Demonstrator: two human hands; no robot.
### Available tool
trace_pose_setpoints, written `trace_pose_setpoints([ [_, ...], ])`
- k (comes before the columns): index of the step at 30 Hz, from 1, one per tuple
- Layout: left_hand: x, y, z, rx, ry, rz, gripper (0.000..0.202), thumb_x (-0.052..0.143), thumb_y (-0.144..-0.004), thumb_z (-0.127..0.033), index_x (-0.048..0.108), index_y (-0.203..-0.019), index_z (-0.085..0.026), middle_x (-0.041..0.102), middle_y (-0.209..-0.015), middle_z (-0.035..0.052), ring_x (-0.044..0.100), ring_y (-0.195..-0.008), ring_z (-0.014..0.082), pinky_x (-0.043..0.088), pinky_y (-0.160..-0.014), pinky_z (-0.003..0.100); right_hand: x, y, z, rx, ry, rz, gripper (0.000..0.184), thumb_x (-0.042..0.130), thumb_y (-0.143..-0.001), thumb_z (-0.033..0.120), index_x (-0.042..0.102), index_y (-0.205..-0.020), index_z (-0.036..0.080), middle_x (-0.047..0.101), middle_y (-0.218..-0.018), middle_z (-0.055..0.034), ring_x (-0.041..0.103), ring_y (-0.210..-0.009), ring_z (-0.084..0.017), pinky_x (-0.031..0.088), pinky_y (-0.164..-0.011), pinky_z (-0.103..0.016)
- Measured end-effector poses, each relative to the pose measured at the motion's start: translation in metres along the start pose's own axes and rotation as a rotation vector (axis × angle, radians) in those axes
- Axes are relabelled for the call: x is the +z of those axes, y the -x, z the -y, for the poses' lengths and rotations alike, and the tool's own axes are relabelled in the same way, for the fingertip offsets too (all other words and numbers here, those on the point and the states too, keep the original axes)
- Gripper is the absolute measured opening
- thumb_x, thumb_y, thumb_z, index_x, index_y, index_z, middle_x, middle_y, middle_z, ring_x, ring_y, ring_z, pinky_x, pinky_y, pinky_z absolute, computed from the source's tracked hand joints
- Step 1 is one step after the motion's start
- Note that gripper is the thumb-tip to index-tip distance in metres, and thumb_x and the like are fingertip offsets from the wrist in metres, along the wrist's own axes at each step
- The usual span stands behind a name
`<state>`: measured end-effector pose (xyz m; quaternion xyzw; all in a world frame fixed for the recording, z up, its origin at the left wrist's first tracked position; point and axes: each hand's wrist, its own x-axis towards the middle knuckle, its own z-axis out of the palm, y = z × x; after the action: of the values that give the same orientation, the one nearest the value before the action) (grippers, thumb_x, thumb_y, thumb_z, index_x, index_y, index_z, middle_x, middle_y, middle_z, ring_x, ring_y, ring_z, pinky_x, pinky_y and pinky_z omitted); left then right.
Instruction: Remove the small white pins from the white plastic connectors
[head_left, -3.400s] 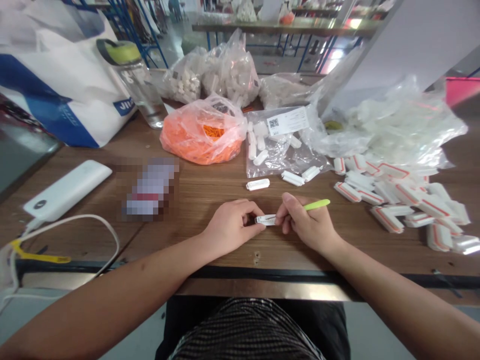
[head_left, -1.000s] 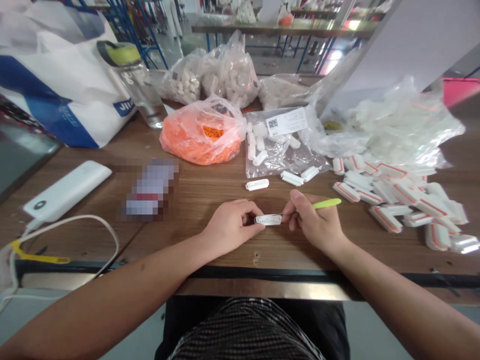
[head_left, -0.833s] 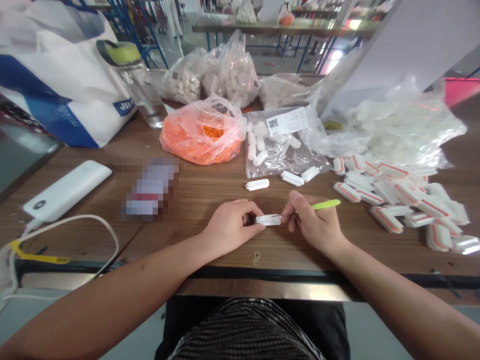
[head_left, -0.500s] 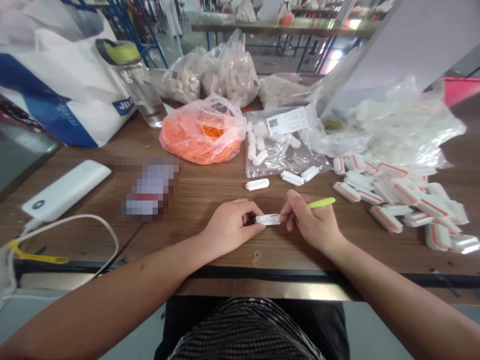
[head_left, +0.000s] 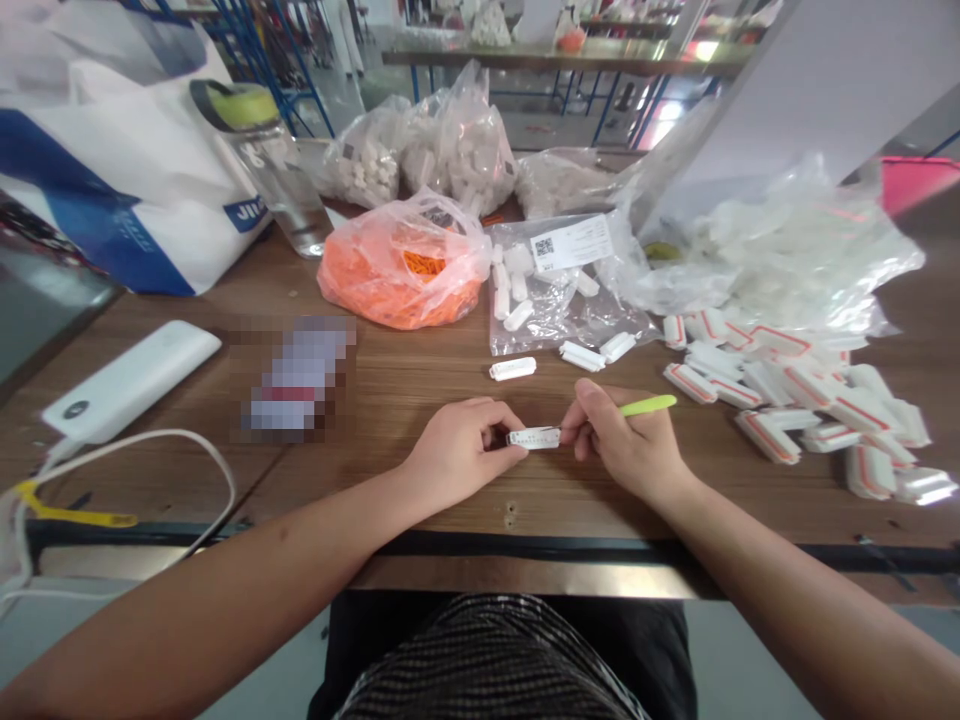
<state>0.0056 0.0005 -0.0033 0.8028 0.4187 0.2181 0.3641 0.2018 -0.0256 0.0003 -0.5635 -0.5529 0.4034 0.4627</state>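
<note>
Left hand (head_left: 463, 448) hides white piece's (head_left: 538, 438) end (dark marks (head_left: 532, 441) too small to tell); bag (head_left: 161, 215) cropped left

A narrow white piece (head_left: 538, 438) is extending left to right, its face showing small dark marks, its left end being pinched by the left hand (head_left: 465, 448). A lime-green-handled tool (head_left: 649, 406) is slanting through the right hand (head_left: 626, 438), its thin tip lying at the piece's right end.

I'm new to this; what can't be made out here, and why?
All in the head view:
White piece: partly covered by the left hand.
Green-handled tool: middle hidden by the right hand, tip too small to judge contact.
Label: print too small to read.
Pixelated object: details masked by blocks.
Carrier bag: cut off by the left edge.
</note>
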Motion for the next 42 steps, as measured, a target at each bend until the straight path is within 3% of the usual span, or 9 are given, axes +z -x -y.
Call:
trace_pose_setpoints([
  [23, -0.001, -0.001, -0.001, -0.001, -0.007, 0.004, 0.010, 0.072, -0.076, -0.022, 0.070, -0.085, -0.020, 0.054, -0.064, -0.0047, 0.046, -0.054, 0.0092, 0.038, -0.058, 0.024, -0.001, 0.001, -0.003, 0.073, -0.065, 0.004, 0.051, 0.053, -0.089, 0.053, 0.059, -0.055, 0.015, 0.061, -0.049, -0.0017, 0.052, -0.034, -0.007, 0.037, -0.035, -0.018],
  [31, -0.001, 0.001, -0.001, -0.001, 0.000, -0.006, 0.010, 0.071, -0.078, -0.025, 0.070, -0.087, -0.021, 0.055, -0.066, -0.0038, 0.048, -0.056, 0.0099, 0.038, -0.059, 0.024, 0.002, 0.002, 0.000, 0.064, 0.054, 0.017, 0.053, 0.047, -0.091, 0.054, 0.059, -0.056, 0.016, 0.061, -0.049, -0.0023, 0.054, -0.036, -0.009, 0.039, -0.036, -0.020],
  [37, 0.000, 0.001, -0.001, -0.015, 0.029, -0.007, 0.008, 0.070, -0.078, -0.025, 0.070, -0.084, -0.020, 0.054, -0.064, -0.0043, 0.047, -0.055, 0.0095, 0.038, -0.057, 0.024, 0.001, 0.007, 0.008, -0.060, 0.214, 0.069, 0.051, 0.045, -0.095, 0.046, 0.060, -0.056, 0.017, 0.059, -0.046, -0.0005, 0.054, -0.038, -0.009, 0.044, -0.042, -0.021],
  [42, -0.001, 0.001, -0.002, -0.019, 0.028, 0.004, 0.009, 0.070, -0.078, -0.024, 0.070, -0.086, -0.020, 0.055, -0.065, -0.0040, 0.047, -0.055, 0.0094, 0.038, -0.057, 0.024, -0.002, 0.007, 0.005, -0.033, 0.072, -0.004, 0.052, 0.047, -0.093, 0.049, 0.061, -0.056, 0.017, 0.062, -0.049, -0.0021, 0.054, -0.037, -0.009, 0.040, -0.037, -0.021],
])
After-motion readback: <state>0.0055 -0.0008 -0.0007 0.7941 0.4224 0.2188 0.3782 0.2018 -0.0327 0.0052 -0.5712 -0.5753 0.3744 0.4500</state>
